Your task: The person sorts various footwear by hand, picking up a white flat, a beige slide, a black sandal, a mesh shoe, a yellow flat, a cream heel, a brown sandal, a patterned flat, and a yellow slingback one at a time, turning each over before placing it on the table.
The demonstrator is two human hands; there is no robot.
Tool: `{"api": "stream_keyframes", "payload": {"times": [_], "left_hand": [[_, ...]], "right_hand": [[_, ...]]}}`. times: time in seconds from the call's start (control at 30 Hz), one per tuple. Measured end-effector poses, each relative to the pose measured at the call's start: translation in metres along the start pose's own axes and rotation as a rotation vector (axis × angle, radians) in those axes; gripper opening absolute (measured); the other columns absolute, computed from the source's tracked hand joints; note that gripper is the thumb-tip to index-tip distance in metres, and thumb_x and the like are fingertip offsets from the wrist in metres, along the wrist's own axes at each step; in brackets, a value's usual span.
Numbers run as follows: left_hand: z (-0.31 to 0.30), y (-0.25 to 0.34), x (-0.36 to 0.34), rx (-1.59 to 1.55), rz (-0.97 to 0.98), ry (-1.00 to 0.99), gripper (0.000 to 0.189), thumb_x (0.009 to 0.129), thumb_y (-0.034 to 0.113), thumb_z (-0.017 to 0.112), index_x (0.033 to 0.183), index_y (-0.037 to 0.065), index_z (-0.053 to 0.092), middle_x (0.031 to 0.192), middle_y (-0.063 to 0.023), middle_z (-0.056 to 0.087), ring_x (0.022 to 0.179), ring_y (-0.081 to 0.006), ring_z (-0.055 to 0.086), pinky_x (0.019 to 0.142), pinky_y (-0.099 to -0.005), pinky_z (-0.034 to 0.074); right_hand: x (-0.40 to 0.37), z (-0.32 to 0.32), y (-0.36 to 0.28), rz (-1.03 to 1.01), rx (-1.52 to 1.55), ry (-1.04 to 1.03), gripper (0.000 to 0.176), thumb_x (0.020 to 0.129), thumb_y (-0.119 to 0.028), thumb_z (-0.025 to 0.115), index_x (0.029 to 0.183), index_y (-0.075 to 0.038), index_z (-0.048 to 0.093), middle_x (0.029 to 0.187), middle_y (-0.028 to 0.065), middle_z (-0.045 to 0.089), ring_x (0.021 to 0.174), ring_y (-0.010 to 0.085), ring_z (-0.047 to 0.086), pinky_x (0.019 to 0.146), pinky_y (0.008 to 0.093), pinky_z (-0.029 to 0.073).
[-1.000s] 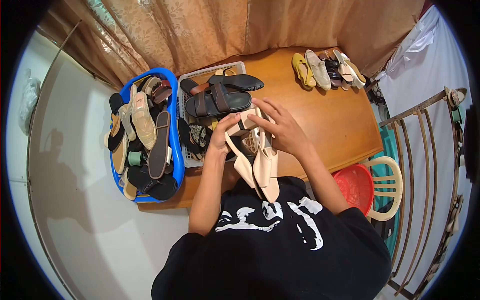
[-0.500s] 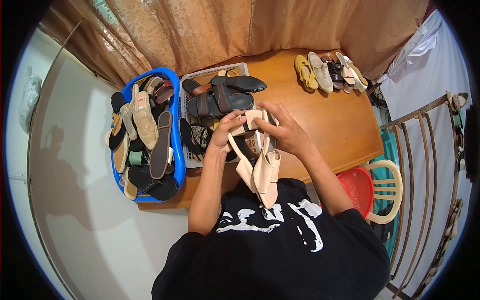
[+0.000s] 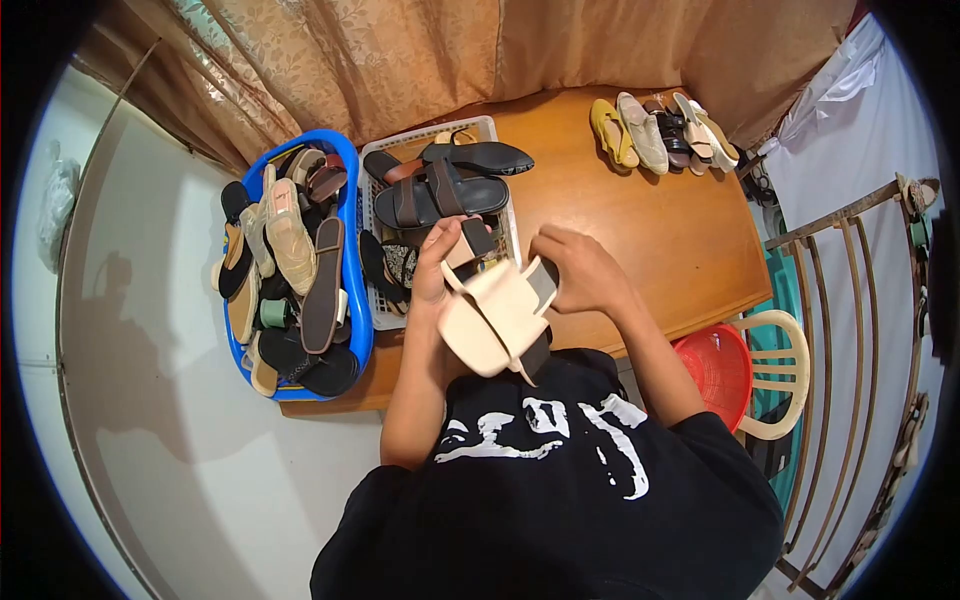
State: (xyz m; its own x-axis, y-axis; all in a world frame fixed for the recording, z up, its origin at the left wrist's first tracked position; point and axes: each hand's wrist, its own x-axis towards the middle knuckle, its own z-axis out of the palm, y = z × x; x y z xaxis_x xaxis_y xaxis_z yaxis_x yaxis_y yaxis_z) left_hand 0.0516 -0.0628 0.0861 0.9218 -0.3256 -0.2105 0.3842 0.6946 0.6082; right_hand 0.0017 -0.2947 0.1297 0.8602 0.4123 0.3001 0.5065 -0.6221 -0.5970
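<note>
In front of my chest I hold a pair of cream sandals [image 3: 488, 318], one per hand, their wide straps side by side and overlapping. My left hand [image 3: 434, 262] is closed around the block heel end of one sandal, with the dark heel tip facing up. The back end of the other, near its dark grey sole, is in my right hand [image 3: 585, 268]; its curled fingers partly hide it. Just beyond the hands, a dark brown two-strap slide [image 3: 440, 198] lies in a white plastic basket [image 3: 487, 130] with other footwear.
A blue tub [image 3: 352, 160] piled with mixed sandals stands left of the basket. Several shoes, including a yellow pair [image 3: 613, 137], line the far right of the wooden table [image 3: 660, 240]. A red basket [image 3: 715, 375] sits on a cream chair [image 3: 790, 375] at right; a rack [image 3: 850, 300] stands beyond.
The cream sandals have turned, so their straps now face up toward me more broadly. My hands have moved apart, the right one shifting slightly right.
</note>
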Motion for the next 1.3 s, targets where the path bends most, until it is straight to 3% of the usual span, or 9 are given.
{"api": "stream_keyframes", "payload": {"times": [0.17,0.3,0.53,0.67,0.77,0.97,1.0,1.2,1.3], "left_hand": [[-0.027,-0.006,-0.013,-0.030,0.040,0.021,0.026,0.100,0.026,0.060,0.115,0.004,0.061,0.116,-0.0131,0.068,0.098,-0.0245,0.070,0.087,-0.0378,0.059],[-0.049,-0.008,-0.021,-0.058,0.085,0.082,0.028,0.097,0.029,0.062,0.118,0.009,0.061,0.118,-0.0123,0.068,0.101,-0.0234,0.070,0.086,-0.0356,0.059],[-0.046,-0.023,-0.031,-0.171,0.091,0.275,0.050,0.095,0.039,0.062,0.129,0.002,0.061,0.128,-0.0161,0.067,0.117,-0.0325,0.064,0.105,-0.0457,0.050],[-0.042,-0.028,-0.033,-0.180,0.097,0.335,0.057,0.100,0.047,0.048,0.136,0.003,0.058,0.136,-0.0167,0.063,0.119,-0.0337,0.064,0.105,-0.0457,0.050],[-0.054,-0.034,-0.032,-0.212,0.114,0.256,0.056,0.095,0.045,0.056,0.132,0.004,0.060,0.131,-0.0165,0.065,0.119,-0.0333,0.064,0.105,-0.0459,0.050],[-0.059,-0.046,-0.027,-0.051,0.176,0.238,0.060,0.099,0.049,0.040,0.134,0.004,0.059,0.132,-0.0181,0.064,0.119,-0.0350,0.063,0.105,-0.0494,0.051],[-0.061,-0.048,-0.026,-0.076,0.155,0.210,0.061,0.099,0.049,0.038,0.134,0.004,0.059,0.133,-0.0184,0.063,0.119,-0.0353,0.063,0.105,-0.0498,0.052],[-0.058,-0.054,-0.020,-0.314,-0.047,0.038,0.058,0.098,0.052,0.050,0.126,0.004,0.063,0.119,-0.0169,0.069,0.107,-0.0315,0.068,0.095,-0.0452,0.056],[-0.025,-0.051,-0.024,-0.221,-0.068,0.193,0.059,0.099,0.053,0.052,0.125,0.003,0.065,0.116,-0.0181,0.071,0.105,-0.0314,0.069,0.097,-0.0443,0.054]], "right_hand": [[-0.032,0.015,-0.023,0.336,0.229,0.002,0.033,0.068,-0.022,0.078,0.076,0.003,0.059,0.074,0.0225,0.060,0.070,0.0431,0.061,0.063,0.0448,0.048],[-0.041,0.003,-0.063,0.508,0.254,-0.009,0.042,0.079,-0.032,0.077,0.093,0.004,0.061,0.083,0.0298,0.067,0.079,0.0473,0.067,0.070,0.0487,0.052],[-0.048,0.007,-0.087,0.461,0.172,-0.030,0.048,0.081,-0.039,0.077,0.096,0.004,0.059,0.077,0.0283,0.063,0.073,0.0465,0.065,0.068,0.0472,0.051],[-0.049,0.008,-0.087,0.390,0.154,-0.040,0.048,0.082,-0.040,0.076,0.097,0.002,0.061,0.077,0.0250,0.063,0.072,0.0448,0.064,0.068,0.0452,0.051],[-0.051,0.007,-0.074,0.378,0.355,-0.136,0.041,0.090,-0.038,0.071,0.097,0.001,0.061,0.081,0.0197,0.064,0.075,0.0365,0.066,0.070,0.0418,0.050],[-0.070,0.035,-0.039,0.418,0.856,-0.172,0.045,0.107,-0.037,0.048,0.121,0.005,0.060,0.121,0.0166,0.058,0.113,0.0237,0.055,0.104,0.0334,0.040],[-0.070,0.030,-0.034,0.539,1.153,-0.314,0.052,0.108,-0.038,0.045,0.136,0.006,0.053,0.143,0.0142,0.047,0.129,0.0212,0.047,0.111,0.0326,0.034],[-0.099,0.038,-0.025,0.645,1.395,-0.345,0.062,0.106,-0.035,0.048,0.150,0.008,0.040,0.157,0.0152,0.036,0.141,0.0223,0.040,0.115,0.0319,0.031],[-0.106,0.032,-0.025,0.638,1.393,-0.274,0.060,0.104,-0.032,0.049,0.147,0.009,0.043,0.155,0.0159,0.038,0.138,0.0225,0.042,0.114,0.0316,0.032]]}}
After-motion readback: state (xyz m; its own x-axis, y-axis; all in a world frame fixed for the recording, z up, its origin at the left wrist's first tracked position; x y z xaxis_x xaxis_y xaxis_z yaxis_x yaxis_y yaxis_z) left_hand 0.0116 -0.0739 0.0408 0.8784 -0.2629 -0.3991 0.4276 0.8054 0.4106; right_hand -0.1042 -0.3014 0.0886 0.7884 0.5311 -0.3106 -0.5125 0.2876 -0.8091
